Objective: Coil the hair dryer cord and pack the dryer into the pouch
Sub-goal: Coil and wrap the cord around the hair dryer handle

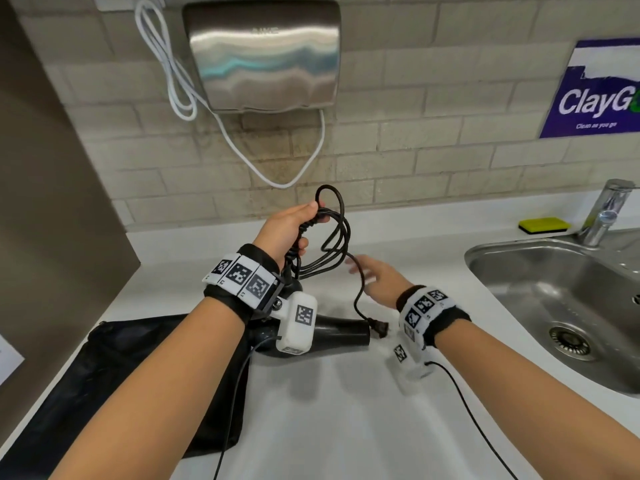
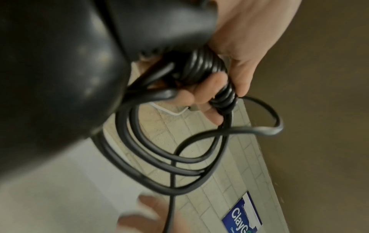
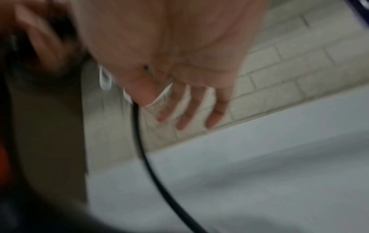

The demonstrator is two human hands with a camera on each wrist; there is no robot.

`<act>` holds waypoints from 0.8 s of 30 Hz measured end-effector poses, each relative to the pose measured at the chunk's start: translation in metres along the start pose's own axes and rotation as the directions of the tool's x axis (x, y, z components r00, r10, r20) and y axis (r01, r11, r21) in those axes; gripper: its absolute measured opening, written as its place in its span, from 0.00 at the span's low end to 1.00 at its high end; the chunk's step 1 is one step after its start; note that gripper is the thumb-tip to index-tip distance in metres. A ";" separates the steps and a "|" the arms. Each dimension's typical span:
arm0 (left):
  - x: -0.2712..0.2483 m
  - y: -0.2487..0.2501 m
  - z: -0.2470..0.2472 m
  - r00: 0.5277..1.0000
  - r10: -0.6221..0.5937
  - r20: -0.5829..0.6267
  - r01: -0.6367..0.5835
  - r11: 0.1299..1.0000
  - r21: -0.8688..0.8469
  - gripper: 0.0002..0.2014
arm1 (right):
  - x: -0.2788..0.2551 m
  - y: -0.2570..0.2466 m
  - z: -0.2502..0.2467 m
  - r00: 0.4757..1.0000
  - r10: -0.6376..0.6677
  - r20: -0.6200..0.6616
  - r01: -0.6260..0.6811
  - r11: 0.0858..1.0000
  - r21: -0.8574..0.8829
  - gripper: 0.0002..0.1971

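My left hand (image 1: 294,230) is raised over the white counter and grips several black loops of the hair dryer cord (image 1: 334,233) together with the ribbed cord base (image 2: 205,66). The black hair dryer (image 1: 341,330) sits below that wrist with its barrel pointing right; I cannot tell whether it rests on the counter. A loose strand runs down to the plug (image 1: 379,329) by the barrel's mouth. My right hand (image 1: 375,277), blurred, is open with fingers (image 3: 185,113) spread, right beside that strand (image 3: 143,157), holding nothing. The black pouch (image 1: 138,375) lies flat at the left.
A steel sink (image 1: 519,258) with a faucet (image 1: 606,213) and a yellow sponge (image 1: 543,225) is on the right. A metal hand dryer (image 1: 263,53) with a white cable (image 1: 166,64) hangs on the tiled wall. A brown panel (image 1: 41,202) bounds the left.
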State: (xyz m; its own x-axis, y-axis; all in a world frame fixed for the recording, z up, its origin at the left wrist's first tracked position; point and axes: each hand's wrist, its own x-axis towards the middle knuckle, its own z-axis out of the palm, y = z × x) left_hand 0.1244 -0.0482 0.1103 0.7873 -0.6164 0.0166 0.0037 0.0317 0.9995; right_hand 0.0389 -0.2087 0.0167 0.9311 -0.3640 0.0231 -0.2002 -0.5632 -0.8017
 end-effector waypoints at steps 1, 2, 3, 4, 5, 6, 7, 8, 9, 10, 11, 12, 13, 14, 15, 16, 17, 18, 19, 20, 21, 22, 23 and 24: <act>0.000 0.001 0.000 1.000 0.009 0.013 -0.009 1.000 0.024 0.08 | 0.000 -0.011 -0.003 0.998 -0.068 0.020 0.064 0.987 0.144 0.30; 0.001 0.002 0.001 1.000 0.015 0.027 -0.016 0.999 0.052 0.08 | 0.001 -0.020 -0.004 0.993 -0.111 0.034 0.100 0.967 0.233 0.30; 0.001 0.003 0.001 0.999 0.016 0.042 -0.019 0.997 0.072 0.08 | 0.002 -0.028 -0.004 0.989 -0.144 0.025 0.131 0.951 0.280 0.26; 0.001 0.004 0.001 0.999 0.011 0.052 -0.015 0.997 0.078 0.08 | 0.002 -0.033 -0.003 0.989 -0.150 0.006 0.142 0.951 0.273 0.19; 0.001 0.004 0.001 0.998 0.001 0.055 -0.005 0.998 0.066 0.08 | 0.003 -0.033 -0.002 0.989 -0.147 -0.031 0.150 0.961 0.231 0.15; 0.001 0.003 0.000 0.999 -0.012 0.052 0.010 0.999 0.041 0.09 | 0.005 -0.029 -0.002 0.987 -0.139 -0.079 0.152 0.970 0.189 0.14; 0.000 0.003 -0.001 0.999 -0.026 0.047 0.026 1.000 0.007 0.10 | 0.007 -0.021 -0.001 0.985 -0.118 -0.126 0.135 0.981 0.139 0.14; -0.001 0.001 -0.002 0.999 -0.035 0.041 0.036 0.999 -0.022 0.10 | 0.009 -0.010 0.000 0.982 -0.091 -0.163 0.105 0.991 0.082 0.14; -0.002 0.000 -0.004 0.998 -0.039 0.039 0.040 0.998 -0.038 0.11 | 0.010 0.002 0.000 0.981 -0.056 -0.187 0.061 0.998 0.019 0.14; -0.003 -0.001 -0.005 0.998 -0.039 0.043 0.041 0.998 -0.037 0.12 | 0.011 0.011 0.000 0.983 -0.013 -0.185 0.008 0.999 -0.032 0.14; -0.005 -0.001 -0.005 0.998 -0.039 0.051 0.040 0.999 -0.023 0.12 | 0.012 0.020 0.000 0.985 0.035 -0.166 -0.048 0.996 -0.071 0.14; -0.006 -0.001 -0.005 0.997 -0.038 0.062 0.038 0.999 -0.002 0.12 | 0.013 0.025 0.000 0.988 0.081 -0.129 -0.094 0.991 -0.098 0.15; -0.007 -0.001 -0.003 0.997 -0.036 0.070 0.035 0.999 0.020 0.12 | 0.013 0.027 0.000 0.989 0.116 -0.091 -0.127 0.985 -0.115 0.15; -0.008 -0.001 -0.002 0.997 -0.034 0.072 0.032 0.999 0.037 0.11 | 0.012 0.025 -0.001 0.989 0.136 -0.060 -0.142 0.982 -0.124 0.15; -0.009 -0.001 0.000 0.997 -0.031 0.068 0.027 0.998 0.050 0.11 | 0.013 0.020 -0.002 0.990 0.135 -0.047 -0.140 0.982 -0.126 0.15; -0.009 -0.001 0.002 0.998 -0.027 0.059 0.023 0.998 0.059 0.11 | 0.013 0.014 -0.004 0.992 0.097 -0.078 -0.105 0.988 -0.110 0.15; -0.008 -0.001 0.003 0.999 -0.023 0.048 0.020 0.997 0.069 0.11 | 0.013 0.005 -0.006 0.986 0.030 -0.165 -0.042 0.996 -0.073 0.15; -0.007 -0.002 0.005 0.999 -0.018 0.037 0.015 0.997 0.081 0.11 | 0.010 -0.007 -0.009 0.960 -0.056 -0.276 0.055 0.998 -0.012 0.14; -0.006 -0.002 0.006 0.999 -0.011 0.030 0.008 0.995 0.096 0.11 | 0.007 -0.021 -0.012 0.915 -0.140 -0.379 0.173 0.983 0.055 0.14; -0.006 -0.002 0.007 1.000 -0.003 0.027 -0.001 0.993 0.115 0.11 | 0.003 -0.037 -0.015 0.871 -0.205 -0.446 0.285 0.951 0.119 0.14; -0.005 -0.002 0.009 1.000 0.008 0.028 -0.011 0.991 0.136 0.11 | 0.000 -0.052 -0.018 0.846 -0.240 -0.477 0.361 0.915 0.180 0.14; -0.004 -0.002 0.010 0.999 0.018 0.030 -0.023 0.988 0.155 0.12 | -0.002 -0.064 -0.020 0.841 -0.248 -0.480 0.397 0.886 0.238 0.14; -0.003 -0.002 0.011 0.999 0.028 0.035 -0.033 0.984 0.172 0.13 | -0.003 -0.073 -0.022 0.849 -0.243 -0.470 0.405 0.869 0.283 0.13; -0.003 -0.002 0.011 0.999 0.034 0.041 -0.041 0.982 0.183 0.14 | -0.003 -0.080 -0.023 0.859 -0.239 -0.453 0.404 0.860 0.312 0.10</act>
State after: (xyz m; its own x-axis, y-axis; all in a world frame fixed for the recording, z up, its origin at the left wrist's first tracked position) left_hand 0.1150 -0.0556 0.1085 0.7607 -0.6470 0.0518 -0.1413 -0.0872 0.9861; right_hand 0.0449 -0.1793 0.0944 0.7091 -0.5144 0.4822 0.2991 -0.3998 -0.8664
